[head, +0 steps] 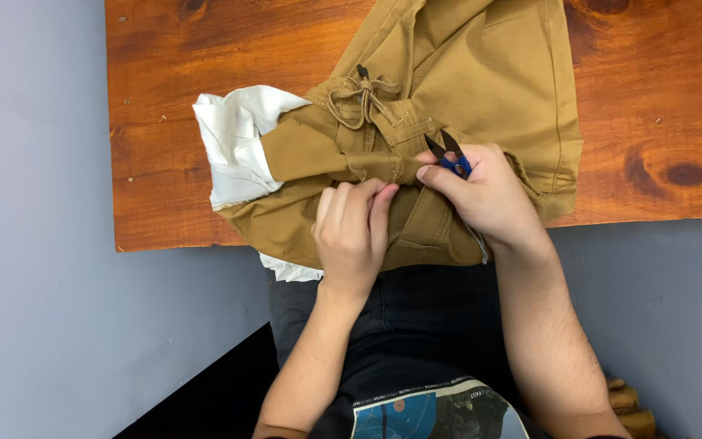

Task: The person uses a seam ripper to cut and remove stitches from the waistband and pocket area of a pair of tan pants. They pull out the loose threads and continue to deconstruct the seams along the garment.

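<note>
A pair of tan trousers (489,73) lies on a wooden table (205,65), its waistband bunched near the front edge with a drawstring (355,102) and white pocket lining (237,138) turned out at the left. My left hand (353,236) pinches a fold of the tan waistband fabric. My right hand (485,195) grips small thread snips with blue handles (451,156), the dark blades pointing up and left just above the fold that the left hand pinches.
The table's front edge runs across the middle of the view, with grey floor to the left and right. Knots mark the wood at the right (684,173). A tan object (631,406) lies on the floor at lower right.
</note>
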